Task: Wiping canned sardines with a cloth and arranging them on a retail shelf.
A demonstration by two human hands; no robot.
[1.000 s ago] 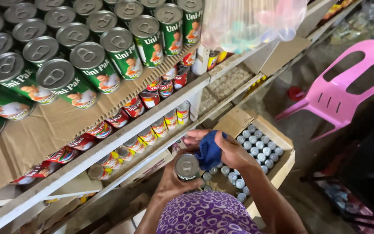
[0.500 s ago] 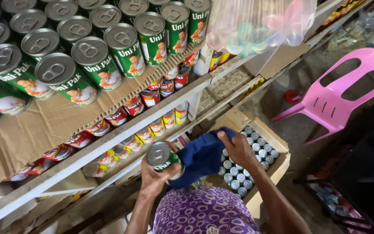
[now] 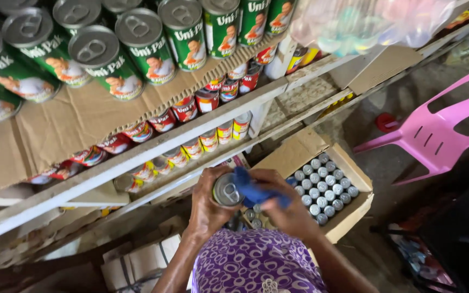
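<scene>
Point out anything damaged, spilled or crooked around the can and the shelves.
Nothing is spilled or dented. The left hand holds a can while the right hand presses a blue cloth to it. The cardboard liner looks creased and ragged-edged.

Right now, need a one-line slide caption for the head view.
Left hand holds a can while right hand presses a blue cloth against it, above an open box of cans.

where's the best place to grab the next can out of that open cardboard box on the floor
By its round top rim, from straight above. The cans in the cardboard box stand upright and packed side by side, so only their tops show and the sides are blocked. The edge rows look easiest to reach.
</scene>
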